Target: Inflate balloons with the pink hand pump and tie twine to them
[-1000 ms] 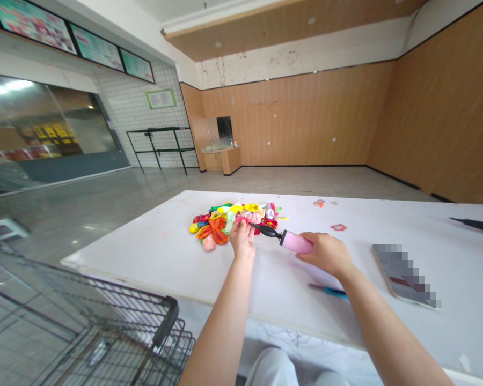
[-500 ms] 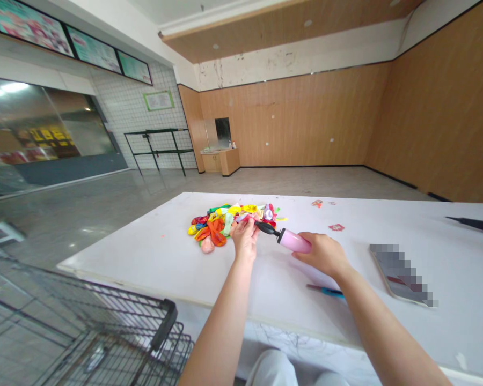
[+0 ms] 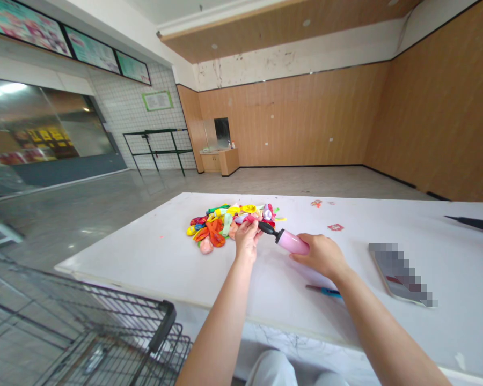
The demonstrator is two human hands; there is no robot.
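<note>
While my right hand [image 3: 321, 254] wraps its fingers around the one pump [image 3: 292, 242], a smooth pink cylinder, its long axis runs left and away. Its tapered black nozzle [image 3: 268, 228] points at the heap of limp rubber balloons [image 3: 219, 228] near the white table's [image 3: 165, 252] far edge. My left hand [image 3: 247, 238] pinches one pink balloon [image 3: 249, 219] in closed fingers, just beside the nozzle.

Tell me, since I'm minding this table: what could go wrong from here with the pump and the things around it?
1. The left hand sits at the black nozzle of the pink pump that the right hand grips; any balloon neck fitted there might slip off.
2. The right forearm passes over a blue-handled tool near the table edge and could knock it off.
</note>
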